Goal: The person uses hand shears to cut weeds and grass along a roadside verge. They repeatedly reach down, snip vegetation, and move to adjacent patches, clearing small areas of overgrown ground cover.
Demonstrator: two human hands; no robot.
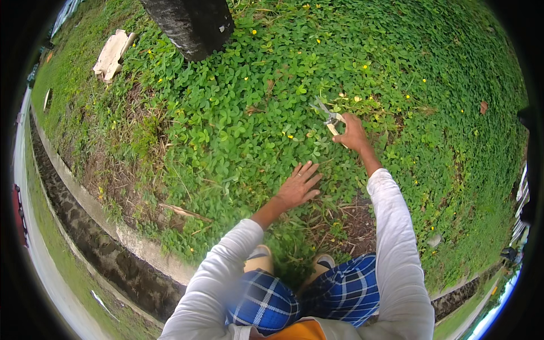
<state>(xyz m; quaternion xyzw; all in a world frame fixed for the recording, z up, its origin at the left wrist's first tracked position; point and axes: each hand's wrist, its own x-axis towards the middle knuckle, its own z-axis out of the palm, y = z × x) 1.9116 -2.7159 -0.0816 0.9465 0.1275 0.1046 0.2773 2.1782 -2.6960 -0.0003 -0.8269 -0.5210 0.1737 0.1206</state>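
My right hand (353, 132) grips a pair of pruning shears (332, 117) by their pale handles. The metal blades are spread apart and point up and away over the low leafy ground cover (255, 140). Nearer to me, my left hand (301, 183) is held flat with its fingers apart, palm down over the leaves; it holds nothing, and a ring shows on one finger. Whether its palm touches the plants I cannot tell. Small yellow flowers (290, 137) dot the greenery around both hands.
A dark tree trunk (193, 27) rises beyond the hands, with a pale broken slab (112, 55) left of it. Along the left runs a concrete curb (140, 250) beside a drainage channel (102, 250). A dry brown husk (185, 211) lies near bare soil. My shoes (260, 253) stand among the plants.
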